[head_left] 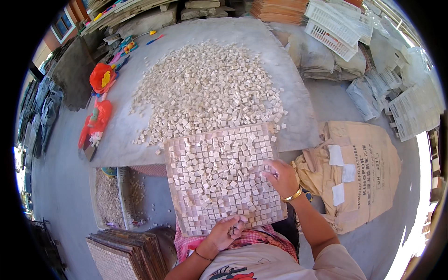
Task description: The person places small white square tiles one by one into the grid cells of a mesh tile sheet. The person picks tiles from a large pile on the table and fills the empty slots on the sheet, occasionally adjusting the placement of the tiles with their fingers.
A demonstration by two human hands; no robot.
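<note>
A shallow grid tray (173, 181) rests tilted across my lap, its far end against the table's front edge. Small pale stone cubes (215, 157) sit in many of its cells, and more lie loose on top. At the tray's near edge, my left hand (227, 232) is curled palm up around a few stone cubes. My right hand (283, 179), with a gold bangle at the wrist, is over the tray's right side. Its thumb and forefinger are bent toward each other at the cells; whatever is between them is too small to make out.
A large heap of stone cubes (210, 84) covers the middle of the grey table (291, 107). Red plastic bags (99, 116) lie at its left edge. Below left are a white crate (122, 191) of chips and stacked grid trays (123, 254). At right are a brown sack (368, 172) and white crates (333, 28).
</note>
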